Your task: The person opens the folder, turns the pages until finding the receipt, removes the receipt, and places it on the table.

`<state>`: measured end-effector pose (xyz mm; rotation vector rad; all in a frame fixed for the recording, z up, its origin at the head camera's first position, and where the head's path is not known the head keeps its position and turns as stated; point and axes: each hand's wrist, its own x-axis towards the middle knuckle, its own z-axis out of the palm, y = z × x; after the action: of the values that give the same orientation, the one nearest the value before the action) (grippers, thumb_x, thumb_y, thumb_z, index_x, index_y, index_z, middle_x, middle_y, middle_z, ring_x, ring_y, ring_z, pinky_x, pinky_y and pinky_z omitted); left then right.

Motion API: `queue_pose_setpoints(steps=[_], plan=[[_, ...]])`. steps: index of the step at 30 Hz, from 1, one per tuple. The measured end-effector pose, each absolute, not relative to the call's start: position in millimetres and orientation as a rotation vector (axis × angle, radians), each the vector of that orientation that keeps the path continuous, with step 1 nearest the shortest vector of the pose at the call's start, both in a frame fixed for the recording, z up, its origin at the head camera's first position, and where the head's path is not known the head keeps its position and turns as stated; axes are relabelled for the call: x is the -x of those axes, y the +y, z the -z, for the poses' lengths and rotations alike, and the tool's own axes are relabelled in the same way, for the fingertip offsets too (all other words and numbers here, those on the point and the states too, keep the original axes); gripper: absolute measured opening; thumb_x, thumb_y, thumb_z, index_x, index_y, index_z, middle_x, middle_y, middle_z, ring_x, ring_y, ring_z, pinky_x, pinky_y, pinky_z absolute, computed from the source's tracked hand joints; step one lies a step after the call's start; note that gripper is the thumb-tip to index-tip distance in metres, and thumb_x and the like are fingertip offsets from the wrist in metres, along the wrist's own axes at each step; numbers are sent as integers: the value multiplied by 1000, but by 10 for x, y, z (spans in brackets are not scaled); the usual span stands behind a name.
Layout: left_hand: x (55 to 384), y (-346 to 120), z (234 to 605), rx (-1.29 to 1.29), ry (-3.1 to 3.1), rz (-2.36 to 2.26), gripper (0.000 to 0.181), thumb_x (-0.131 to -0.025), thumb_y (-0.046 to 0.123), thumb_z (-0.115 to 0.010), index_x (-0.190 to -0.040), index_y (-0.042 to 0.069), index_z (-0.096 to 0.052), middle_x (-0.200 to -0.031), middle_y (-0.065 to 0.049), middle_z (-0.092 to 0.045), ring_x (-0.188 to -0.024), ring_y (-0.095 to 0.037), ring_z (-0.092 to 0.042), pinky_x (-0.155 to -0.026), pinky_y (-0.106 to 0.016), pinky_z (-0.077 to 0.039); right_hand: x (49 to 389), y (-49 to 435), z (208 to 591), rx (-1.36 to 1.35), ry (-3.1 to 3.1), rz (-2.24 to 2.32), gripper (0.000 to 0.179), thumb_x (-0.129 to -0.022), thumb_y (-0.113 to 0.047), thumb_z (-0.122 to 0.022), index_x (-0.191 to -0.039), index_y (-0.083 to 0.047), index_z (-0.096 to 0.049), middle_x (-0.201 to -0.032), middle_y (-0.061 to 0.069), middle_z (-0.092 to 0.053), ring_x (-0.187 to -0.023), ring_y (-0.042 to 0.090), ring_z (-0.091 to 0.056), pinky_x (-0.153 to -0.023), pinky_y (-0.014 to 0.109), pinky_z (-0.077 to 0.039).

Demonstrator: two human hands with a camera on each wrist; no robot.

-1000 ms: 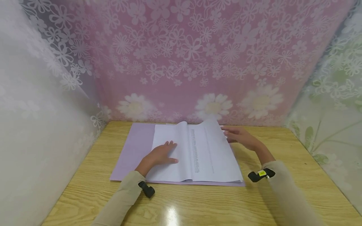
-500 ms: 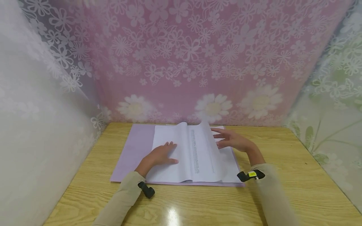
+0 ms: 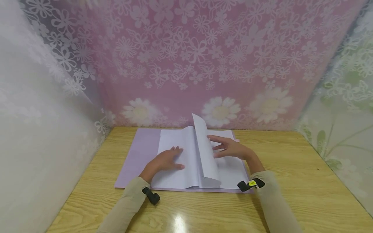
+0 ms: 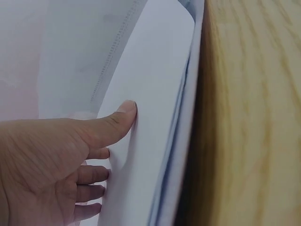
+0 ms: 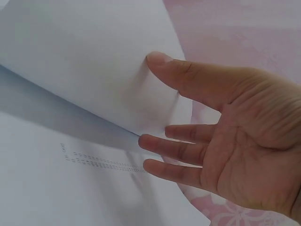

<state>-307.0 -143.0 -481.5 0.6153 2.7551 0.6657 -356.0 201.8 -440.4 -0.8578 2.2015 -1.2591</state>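
In the head view, a lilac folder (image 3: pixel 145 142) lies open on the wooden table with white printed sheets inside. My left hand (image 3: pixel 167 159) rests on the left-hand pages, fingers spread, and in the left wrist view its thumb (image 4: pixel 123 113) lies along the bulging paper (image 4: pixel 146 89). One sheet (image 3: pixel 205 149) stands raised and curled near the middle. My right hand (image 3: pixel 231 149) touches that sheet from its right side with extended fingers. In the right wrist view the thumb (image 5: pixel 162 63) lies against the lifted sheet (image 5: pixel 94 52); printed lines show on the page beneath (image 5: pixel 94 188).
The wooden table (image 3: pixel 297 171) extends around the folder. Behind it rises a pink flowered cloth (image 3: pixel 180 64), with pale cloth walls (image 3: pixel 40 136) at the sides. A small pale tab (image 3: pixel 237 140) sticks out at the folder's right edge.
My right hand has moved left, bringing the sheet from nearly flat on the right up to standing near the middle. The page under it is uncovered. My left hand has stayed put.
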Motion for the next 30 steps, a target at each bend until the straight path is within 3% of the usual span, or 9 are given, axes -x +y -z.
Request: queue_pose_setpoints(steps=[8, 16, 19, 24, 30], plan=[[3109, -1475, 4812, -578, 2750, -756, 78, -93, 41, -74, -158, 14, -40, -165, -17, -32, -153, -36, -31, -124, -50, -31, 3502, 1904, 4421, 905, 2264, 1149, 88, -88, -25, -82, -161, -24, -33, -170, 6, -24, -142, 41, -48, -112, 56, -45], [3141, -1510, 4790, -647, 2783, -900, 46, -108, 15, -49, -152, 3, -47, -158, -16, -46, -149, -34, -40, -123, -47, -33, 3501, 1847, 4457, 924, 2346, 992, 84, -88, -29, -82, -158, -14, -39, -167, 14, -31, -141, 41, -49, -113, 58, -43], [3133, -1515, 4781, -613, 2781, -996, 46, -110, 22, -45, -152, 3, -47, -157, -15, -48, -149, -33, -41, -123, -47, -33, 3486, 1820, 4462, 935, 2365, 971, 83, -88, -29, -81, -157, -12, -40, -167, 18, -29, -141, 43, -48, -113, 60, -41], [3120, -1484, 4748, -559, 2776, -1066, 55, -108, 35, -51, -152, 3, -46, -158, -16, -46, -150, -33, -39, -124, -48, -31, 3433, 1748, 4445, 917, 2379, 982, 83, -87, -30, -82, -157, -13, -41, -167, 19, -27, -142, 43, -47, -115, 61, -39], [3088, -1419, 4708, -527, 2813, -1047, 57, -105, 34, -57, -152, 4, -46, -162, -18, -37, -152, -33, -34, -125, -47, -28, 3393, 1640, 4467, 928, 2413, 967, 82, -88, -34, -81, -157, -16, -41, -167, 13, -31, -141, 38, -50, -116, 57, -40]])
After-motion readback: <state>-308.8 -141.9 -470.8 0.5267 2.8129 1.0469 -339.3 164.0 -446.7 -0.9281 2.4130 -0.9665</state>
